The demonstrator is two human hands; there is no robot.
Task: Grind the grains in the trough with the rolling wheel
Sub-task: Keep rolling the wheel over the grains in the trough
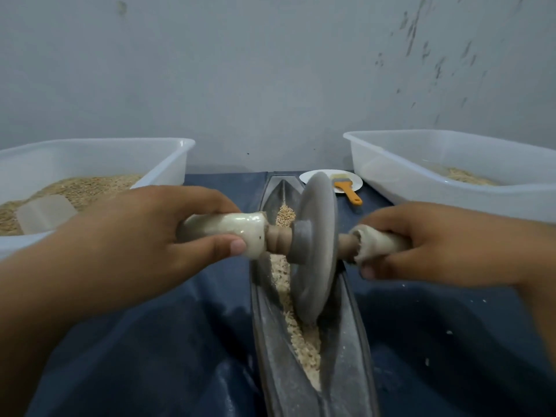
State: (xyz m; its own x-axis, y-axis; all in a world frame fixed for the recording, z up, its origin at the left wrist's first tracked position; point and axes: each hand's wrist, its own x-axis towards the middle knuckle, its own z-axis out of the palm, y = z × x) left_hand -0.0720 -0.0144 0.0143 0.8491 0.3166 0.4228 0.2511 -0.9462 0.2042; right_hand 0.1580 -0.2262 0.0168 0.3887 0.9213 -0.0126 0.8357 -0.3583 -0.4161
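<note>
In the groove of the long metal trough (346, 350), amid the grains (304, 335), the rolling wheel (313, 245) stands on edge; it looks a heavy, rigid stone disc, best held by the wrapped axle ends, where the left hand (144, 236) and right hand (421, 245) each curl round a grip. The rim's contact with the groove is hidden; the right thumb is tucked under; the side tubs (126, 152) are cut off

Tubs (168, 164) (391, 176) flank the trough (346, 341); cloth (150, 341) between lies open.
</note>
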